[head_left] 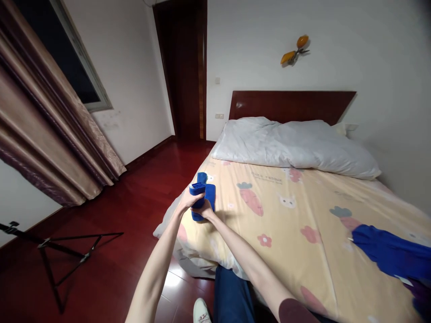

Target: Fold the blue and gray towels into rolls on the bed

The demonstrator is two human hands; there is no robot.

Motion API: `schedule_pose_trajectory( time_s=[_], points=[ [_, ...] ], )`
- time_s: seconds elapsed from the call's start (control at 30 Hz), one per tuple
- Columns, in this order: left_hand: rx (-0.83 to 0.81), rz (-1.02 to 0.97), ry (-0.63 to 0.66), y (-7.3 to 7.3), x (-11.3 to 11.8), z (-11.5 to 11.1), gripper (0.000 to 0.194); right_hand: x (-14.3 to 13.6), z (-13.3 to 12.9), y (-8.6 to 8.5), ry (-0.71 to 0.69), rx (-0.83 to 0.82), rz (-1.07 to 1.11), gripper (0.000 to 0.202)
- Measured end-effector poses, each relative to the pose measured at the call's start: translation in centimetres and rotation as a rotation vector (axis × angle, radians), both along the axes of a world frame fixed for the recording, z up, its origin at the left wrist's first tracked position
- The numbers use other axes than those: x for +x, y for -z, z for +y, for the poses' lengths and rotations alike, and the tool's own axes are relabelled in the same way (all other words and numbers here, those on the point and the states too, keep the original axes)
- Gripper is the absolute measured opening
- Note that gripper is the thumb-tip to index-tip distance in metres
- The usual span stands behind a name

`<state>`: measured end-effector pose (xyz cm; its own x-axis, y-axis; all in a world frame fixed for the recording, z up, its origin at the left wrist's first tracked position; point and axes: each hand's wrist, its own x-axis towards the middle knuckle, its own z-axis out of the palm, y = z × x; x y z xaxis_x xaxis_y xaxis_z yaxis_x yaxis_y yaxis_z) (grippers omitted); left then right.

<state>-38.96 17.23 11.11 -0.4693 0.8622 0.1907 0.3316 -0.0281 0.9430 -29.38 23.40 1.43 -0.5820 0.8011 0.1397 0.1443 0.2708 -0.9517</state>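
My left hand (187, 200) is closed round the side of a folded blue cloth (197, 190), held just above the left edge of the bed. My right hand (204, 210) grips the lower part of the same cloth, its fingers partly hidden. Right beside and beneath the hands, more folded blue cloths (211, 194) lie on the patterned bedsheet (279, 224); where one ends and another starts is hard to make out. On the right side of the bed lies a loose, crumpled pile of blue cloth (387, 249) with a white tag.
A pale quilt (286, 141) lies bunched before the dark wooden headboard (289, 105). At left a black tripod (67, 244) stands on the red floor (141, 215), near a long curtain (50, 112). A dark doorway (182, 72) is at the back.
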Motion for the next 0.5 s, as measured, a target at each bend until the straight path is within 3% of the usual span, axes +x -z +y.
schedule_pose_trajectory(
  time_s=[0.3, 0.5],
  points=[
    [-0.038, 0.008, 0.038, 3.1, -0.5, 1.8, 0.030, -1.3, 1.8, 5.5, 0.072, -0.087, -0.041, 0.041],
    [-0.041, -0.017, 0.025, 5.3, -0.5, 2.9, 0.029, -1.3, 2.4, 7.1, 0.084, -0.159, -0.048, 0.040]
  ],
)
